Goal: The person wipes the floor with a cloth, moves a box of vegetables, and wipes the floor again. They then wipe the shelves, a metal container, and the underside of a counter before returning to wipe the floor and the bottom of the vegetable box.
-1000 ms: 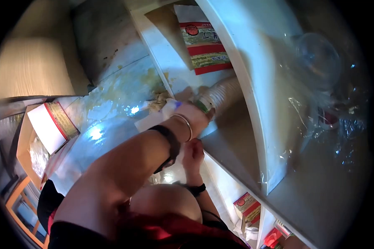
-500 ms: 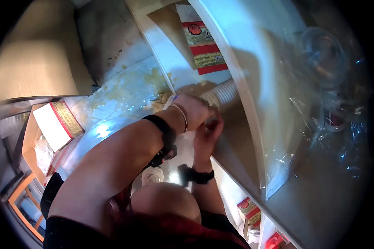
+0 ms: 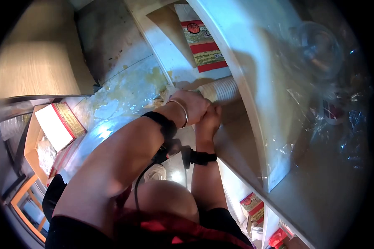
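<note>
Beside a whitish ribbed cylinder [image 3: 221,90], which looks like a stack of plastic cups or lids, my two hands meet. My left hand [image 3: 191,107] is closed, its back towards me, with a bracelet at the wrist. Pressed against its fingers, my right hand [image 3: 208,121] is closed too. Whatever lies between the fingers is hidden. Past my left knuckles some pale, crumpled material [image 3: 171,92] shows. The cylinder lies on its side on a shelf board, its near end close to my left hand.
A white curved panel edge [image 3: 237,70] runs along the right, with clear plastic wrap [image 3: 320,137] and a round clear container [image 3: 320,50] beyond. Printed cardboard [image 3: 201,41] stands behind. An open carton [image 3: 33,145] sits left; the floor [image 3: 129,89] looks wet and stained.
My right hand has moved slightly up, and its fingers, which were raised and partly apart, have closed against my left hand. The left hand has stayed nearly in place.
</note>
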A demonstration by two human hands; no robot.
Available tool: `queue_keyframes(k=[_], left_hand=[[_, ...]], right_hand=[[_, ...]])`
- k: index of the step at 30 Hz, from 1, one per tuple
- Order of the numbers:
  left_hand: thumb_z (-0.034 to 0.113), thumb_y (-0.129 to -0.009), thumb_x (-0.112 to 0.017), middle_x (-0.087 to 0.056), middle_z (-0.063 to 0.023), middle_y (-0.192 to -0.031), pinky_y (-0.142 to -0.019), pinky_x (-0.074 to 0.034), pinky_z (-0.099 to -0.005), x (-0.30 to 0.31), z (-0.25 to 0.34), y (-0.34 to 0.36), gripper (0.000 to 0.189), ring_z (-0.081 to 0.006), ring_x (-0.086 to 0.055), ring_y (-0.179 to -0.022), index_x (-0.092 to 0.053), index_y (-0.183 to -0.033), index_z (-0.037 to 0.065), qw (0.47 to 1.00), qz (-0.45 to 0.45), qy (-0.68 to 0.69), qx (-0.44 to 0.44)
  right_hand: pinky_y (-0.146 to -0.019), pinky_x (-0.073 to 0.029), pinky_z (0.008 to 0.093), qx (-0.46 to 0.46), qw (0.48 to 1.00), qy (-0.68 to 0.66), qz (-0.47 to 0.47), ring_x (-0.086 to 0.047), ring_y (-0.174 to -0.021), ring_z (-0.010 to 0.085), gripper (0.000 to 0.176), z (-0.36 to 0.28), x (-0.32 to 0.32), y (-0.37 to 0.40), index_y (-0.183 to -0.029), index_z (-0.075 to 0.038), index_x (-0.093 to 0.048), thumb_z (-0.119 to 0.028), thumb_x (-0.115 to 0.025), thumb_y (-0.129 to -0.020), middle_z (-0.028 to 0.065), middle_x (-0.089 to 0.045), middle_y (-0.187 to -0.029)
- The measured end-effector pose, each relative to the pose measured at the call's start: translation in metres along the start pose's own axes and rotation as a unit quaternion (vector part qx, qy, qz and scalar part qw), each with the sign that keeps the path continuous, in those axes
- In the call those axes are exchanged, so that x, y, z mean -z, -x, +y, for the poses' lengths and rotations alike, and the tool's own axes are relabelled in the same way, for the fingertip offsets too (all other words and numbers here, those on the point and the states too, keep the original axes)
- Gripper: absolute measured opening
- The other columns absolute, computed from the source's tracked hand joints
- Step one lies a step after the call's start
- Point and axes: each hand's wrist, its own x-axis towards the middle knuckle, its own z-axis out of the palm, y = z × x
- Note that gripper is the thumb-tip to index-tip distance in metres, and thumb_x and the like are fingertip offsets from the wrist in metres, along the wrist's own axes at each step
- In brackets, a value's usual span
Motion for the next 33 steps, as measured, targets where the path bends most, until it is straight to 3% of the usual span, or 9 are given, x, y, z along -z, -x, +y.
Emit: queue_keyframes(k=[2, 5, 12, 14, 15, 17, 25, 30, 33], left_hand=[[0.017, -0.078, -0.056, -0.065, -0.0092, -0.092, -0.075, -0.049, -0.0386, -0.002, -0.002, 0.006, 0.021, -0.0299, -0.062, -0.09, -0.061, -0.097, 0.015, 1.0, 0.009, 0.002, 0.002], [0.015, -0.076, -0.056, -0.065, -0.0097, -0.092, -0.074, -0.049, -0.0384, -0.006, -0.005, 0.009, 0.023, -0.0296, -0.062, -0.09, -0.06, -0.099, 0.014, 1.0, 0.008, -0.01, 0.006], [0.01, -0.073, -0.055, -0.065, -0.0107, -0.09, -0.073, -0.049, -0.0383, -0.009, -0.017, 0.015, 0.029, -0.0304, -0.062, -0.088, -0.058, -0.101, 0.013, 0.999, 0.008, -0.024, 0.029], [0.01, -0.073, -0.054, -0.064, -0.0119, -0.087, -0.072, -0.049, -0.0389, -0.006, -0.022, 0.017, 0.027, -0.0317, -0.062, -0.087, -0.058, -0.099, 0.013, 0.999, 0.01, 0.0, 0.037], [0.009, -0.073, -0.054, -0.063, -0.0132, -0.085, -0.071, -0.048, -0.0394, -0.005, -0.026, 0.019, 0.024, -0.0329, -0.061, -0.085, -0.058, -0.097, 0.012, 0.999, 0.011, 0.026, 0.046], [0.01, -0.073, -0.053, -0.062, -0.0144, -0.082, -0.069, -0.048, -0.0399, -0.009, -0.039, 0.019, 0.021, -0.0343, -0.06, -0.082, -0.057, -0.093, 0.012, 0.994, 0.051, 0.064, 0.079], [0.007, -0.075, -0.049, -0.059, -0.0165, -0.075, -0.065, -0.045, -0.0389, -0.043, -0.089, 0.004, 0.009, -0.0355, -0.057, -0.071, -0.056, -0.081, 0.01, 0.938, 0.248, 0.187, 0.154], [0.011, -0.082, -0.054, -0.059, -0.007, -0.068, -0.062, -0.046, -0.0327, -0.037, -0.112, -0.002, 0.005, -0.0185, -0.057, -0.063, -0.057, -0.083, 0.006, 0.925, 0.216, 0.282, 0.138], [0.015, -0.084, -0.056, -0.06, -0.0052, -0.07, -0.061, -0.047, -0.0302, -0.016, -0.096, 0.003, 0.011, -0.0146, -0.057, -0.064, -0.058, -0.09, 0.006, 0.906, 0.231, 0.338, 0.107]], right_hand=[[-0.073, -0.045, 0.0366, 0.212, 0.899, 0.375, -0.077, -0.054, -0.08, 0.032, 0.021, -0.003, 0.009, -0.001, -0.081, 0.002, -0.06, -0.015, -0.049, -0.087, 0.0175, -0.056, -0.085], [-0.091, -0.041, 0.0412, 0.124, 0.907, 0.39, -0.101, -0.053, -0.098, 0.0377, 0.024, 0.014, 0.009, 0.0, -0.085, 0.0, -0.062, -0.018, -0.046, -0.087, 0.0206, -0.059, -0.097], [-0.085, -0.043, 0.0425, 0.005, 0.941, 0.335, -0.05, -0.054, -0.099, 0.0355, 0.03, 0.033, 0.008, 0.01, -0.086, 0.0, -0.062, -0.021, -0.042, -0.091, 0.0201, -0.061, -0.101], [-0.069, -0.046, 0.0381, -0.129, 0.99, -0.037, 0.04, -0.058, -0.075, 0.0333, 0.021, 0.103, 0.013, 0.006, -0.089, 0.001, -0.062, -0.015, -0.048, -0.087, 0.0194, -0.061, -0.083], [-0.069, -0.046, 0.0381, -0.128, 0.99, -0.038, 0.04, -0.058, -0.075, 0.0333, 0.021, 0.095, 0.019, 0.01, -0.089, 0.001, -0.062, -0.015, -0.048, -0.087, 0.0194, -0.061, -0.083], [-0.067, -0.046, 0.0325, 0.082, 0.917, 0.384, -0.068, -0.057, -0.074, 0.0211, 0.022, 0.07, 0.032, 0.019, -0.088, 0.003, -0.061, -0.015, -0.047, -0.087, 0.0111, -0.061, -0.083], [-0.065, -0.044, 0.0303, -0.133, 0.981, 0.136, 0.047, -0.054, -0.071, 0.0177, 0.036, 0.079, 0.033, 0.023, -0.084, 0.005, -0.059, -0.026, -0.044, -0.091, 0.0098, -0.061, -0.08], [-0.066, -0.043, 0.0309, -0.186, 0.972, 0.143, 0.001, -0.054, -0.076, 0.0168, 0.03, 0.059, 0.032, 0.024, -0.089, 0.004, -0.058, -0.024, -0.045, -0.091, 0.0099, -0.059, -0.084], [-0.07, -0.046, 0.0412, -0.007, 0.981, 0.195, 0.018, -0.055, -0.091, 0.0345, 0.032, 0.0, 0.021, 0.04, -0.106, -0.004, -0.059, -0.028, -0.053, -0.086, 0.0193, -0.059, -0.099]])
